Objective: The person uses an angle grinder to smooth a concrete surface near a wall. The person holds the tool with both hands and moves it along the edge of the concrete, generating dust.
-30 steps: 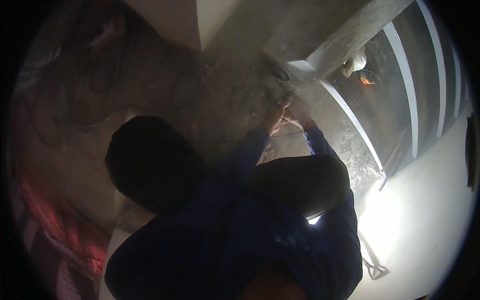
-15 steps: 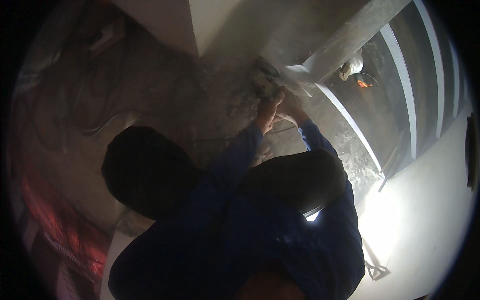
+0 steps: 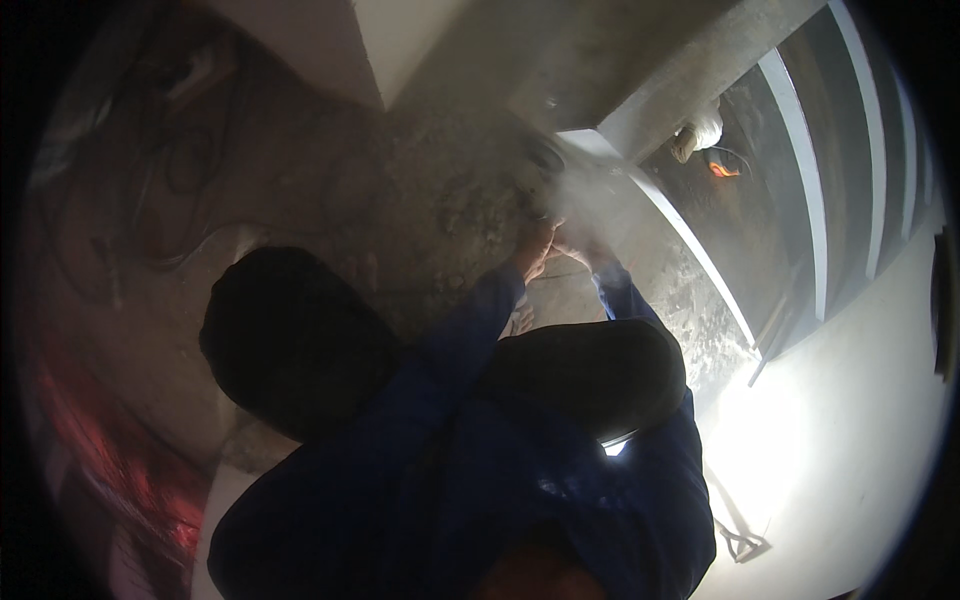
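Note:
Both my hands are close together ahead of my knees, closed round a dark hand-held power tool that looks like an angle grinder (image 3: 544, 155). My left hand (image 3: 537, 247) wraps its near end, and my right hand (image 3: 582, 245) grips it from the right. Pale dust hangs over the tool and blurs its outline; its disc cannot be made out. The tool's head is beside the lower corner of a grey block-like structure (image 3: 660, 90), where a white strip (image 3: 588, 142) shows.
White-edged slats (image 3: 797, 130) curve along the right. Between them lie a white bundle (image 3: 703, 132) and a dark object with an orange glow or patch (image 3: 721, 168). A bright light (image 3: 765, 430) glares at lower right. Cables (image 3: 190, 255) and red sheeting (image 3: 130, 465) are at left.
My hands and the tool have drawn slightly nearer to me. The dust around them has thickened and spread to the right, veiling the tool more.

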### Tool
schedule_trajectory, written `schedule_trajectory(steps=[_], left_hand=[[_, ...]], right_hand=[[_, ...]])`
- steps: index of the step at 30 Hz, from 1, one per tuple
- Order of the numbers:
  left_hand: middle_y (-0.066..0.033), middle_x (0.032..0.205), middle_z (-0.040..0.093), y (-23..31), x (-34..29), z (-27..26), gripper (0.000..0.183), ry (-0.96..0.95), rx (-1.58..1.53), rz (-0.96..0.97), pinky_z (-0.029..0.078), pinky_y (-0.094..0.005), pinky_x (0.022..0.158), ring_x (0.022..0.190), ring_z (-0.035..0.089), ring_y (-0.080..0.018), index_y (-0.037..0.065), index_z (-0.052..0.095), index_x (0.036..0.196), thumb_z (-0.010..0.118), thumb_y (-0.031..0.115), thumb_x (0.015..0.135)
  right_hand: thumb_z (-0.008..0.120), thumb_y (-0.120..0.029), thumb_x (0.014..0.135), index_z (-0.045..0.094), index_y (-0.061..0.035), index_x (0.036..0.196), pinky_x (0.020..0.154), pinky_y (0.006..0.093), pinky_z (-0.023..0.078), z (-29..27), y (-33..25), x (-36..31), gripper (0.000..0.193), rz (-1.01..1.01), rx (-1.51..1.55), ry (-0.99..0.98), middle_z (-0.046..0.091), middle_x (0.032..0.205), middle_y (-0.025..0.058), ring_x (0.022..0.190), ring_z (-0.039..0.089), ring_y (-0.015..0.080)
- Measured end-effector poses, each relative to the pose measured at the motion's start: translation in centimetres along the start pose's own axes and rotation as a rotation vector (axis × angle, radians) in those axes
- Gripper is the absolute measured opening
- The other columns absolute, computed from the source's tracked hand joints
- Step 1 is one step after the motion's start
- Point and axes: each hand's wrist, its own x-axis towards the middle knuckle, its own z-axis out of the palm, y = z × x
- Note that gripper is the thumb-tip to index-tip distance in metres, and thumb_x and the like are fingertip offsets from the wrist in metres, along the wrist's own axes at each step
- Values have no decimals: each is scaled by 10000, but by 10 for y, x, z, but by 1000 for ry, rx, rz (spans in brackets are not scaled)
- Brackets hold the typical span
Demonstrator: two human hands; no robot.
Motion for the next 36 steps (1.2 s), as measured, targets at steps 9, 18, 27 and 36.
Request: schedule_trajectory(steps=[9, 18, 27, 36], left_hand=[[-137, 1263, 617, 44, -26, 16, 541, 12, -47, 149, 585, -492, 904, 1122, 634, -261, 29, 539, 1363, 705, 299, 924], [-140, 1342, 550, 42, -29, 23, 634, -7, 2, 110, 566, -516, 940, 1198, 596, -279, 43, 418, 1472, 676, 291, 949], [-138, 1408, 493, 1, -32, 19, 601, -119, -30, -60, 603, -445, 873, 1249, 555, -248, 51, 419, 1476, 664, 220, 953], [-134, 1345, 551, 15, -13, 20, 568, -53, 7, 314, 614, -403, 817, 1191, 597, -234, 52, 436, 1466, 652, 186, 958]], right_hand=[[749, -434, 770, 628, -109, 1255, 1007, 461, 477, -49, -71, 29, 596, 83, -55, -110, 641, 1280, 177, 1216, 600, 396], [708, -448, 802, 643, -97, 1234, 997, 474, 483, -52, -60, 17, 560, 181, 15, -69, 660, 1234, 202, 1179, 615, 404], [702, -377, 835, 623, -90, 1288, 1006, 445, 484, -21, -4, -33, 542, 61, -115, -86, 655, 1266, 189, 1201, 608, 366], [701, -311, 863, 618, -93, 1311, 1021, 404, 477, -25, -22, 2, 505, 2, -18, 42, 638, 1300, 175, 1231, 592, 324]])
